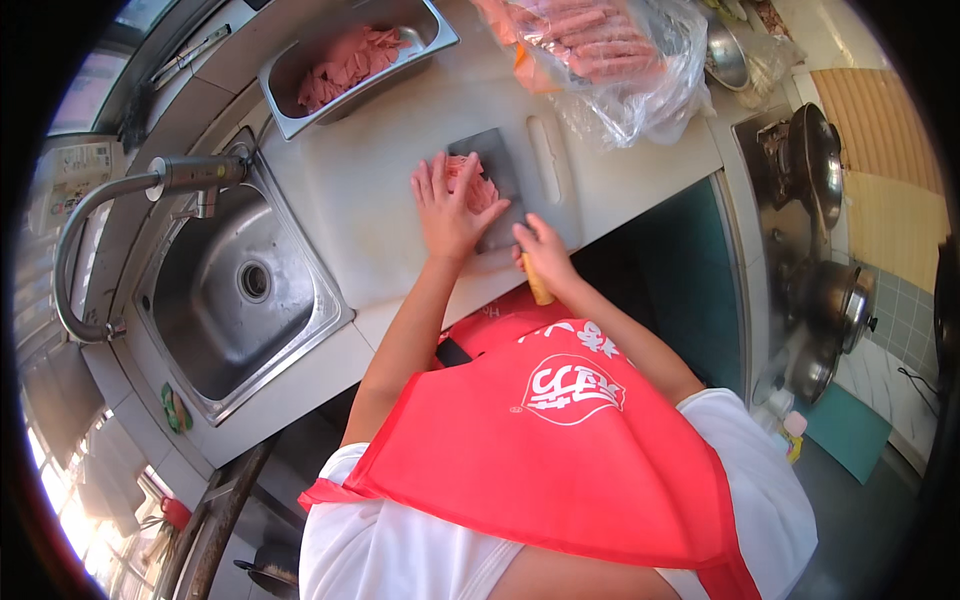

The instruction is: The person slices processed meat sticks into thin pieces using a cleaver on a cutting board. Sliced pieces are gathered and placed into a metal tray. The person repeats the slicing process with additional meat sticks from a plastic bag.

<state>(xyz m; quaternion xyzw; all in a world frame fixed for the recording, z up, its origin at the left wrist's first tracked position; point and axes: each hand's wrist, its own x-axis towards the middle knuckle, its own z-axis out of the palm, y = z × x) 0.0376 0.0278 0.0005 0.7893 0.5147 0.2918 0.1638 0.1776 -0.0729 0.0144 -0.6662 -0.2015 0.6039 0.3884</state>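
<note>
My right hand (541, 251) grips the yellow handle of a cleaver (496, 154), whose broad grey blade lies flat over a white cutting board (375, 217). Thin pink meat slices (482, 193) rest on the blade, and my left hand (448, 196) is laid over them with fingers spread. Above, a rectangular steel pan (281, 120) holds a heap of similar pink slices (352, 67). To the upper right, a clear plastic bag (637, 105) contains several pink sausage-like meat sticks (600, 37).
A steel sink (225, 262) with a curved faucet (112, 187) is at the left of the counter. A metal bowl (726, 56) stands beyond the bag. On the right are a stove (772, 225), a wok (817, 165) and a lidded pot (836, 304).
</note>
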